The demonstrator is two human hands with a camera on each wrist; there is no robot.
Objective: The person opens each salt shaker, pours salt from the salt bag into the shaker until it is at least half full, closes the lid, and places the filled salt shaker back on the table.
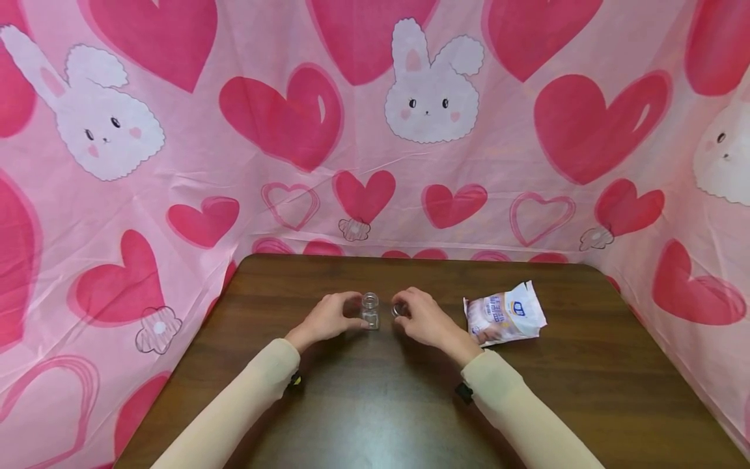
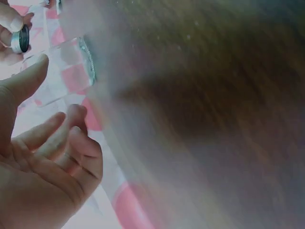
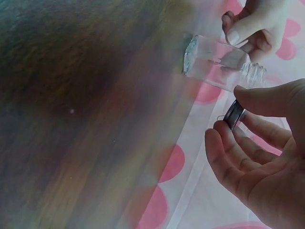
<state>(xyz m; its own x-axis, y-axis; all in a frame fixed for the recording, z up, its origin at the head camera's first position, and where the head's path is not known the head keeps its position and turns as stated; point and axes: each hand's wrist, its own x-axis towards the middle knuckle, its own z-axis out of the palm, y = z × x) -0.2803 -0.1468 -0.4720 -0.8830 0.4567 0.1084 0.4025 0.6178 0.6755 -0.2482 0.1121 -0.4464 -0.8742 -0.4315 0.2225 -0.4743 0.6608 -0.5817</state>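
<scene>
A small clear glass jar (image 1: 370, 312) stands uncapped on the brown table, its threaded neck (image 3: 255, 74) showing in the right wrist view. Beside it on the left is my left hand (image 1: 334, 316), with thumb and fingers loosely bent. The left thumb tip (image 2: 42, 62) overlaps the jar's side, while several fingers curve short of it. My right hand (image 1: 424, 316), just right of the jar, pinches a round dark-lined lid (image 3: 234, 114) between thumb and fingertips. The lid is tilted on edge, and its inside shows in the left wrist view.
A white and blue printed soft packet (image 1: 505, 314) lies on the table (image 1: 375, 404) right of my right hand. Pink cloth (image 1: 363, 150) with hearts and rabbits hangs behind the table's back edge and along both sides.
</scene>
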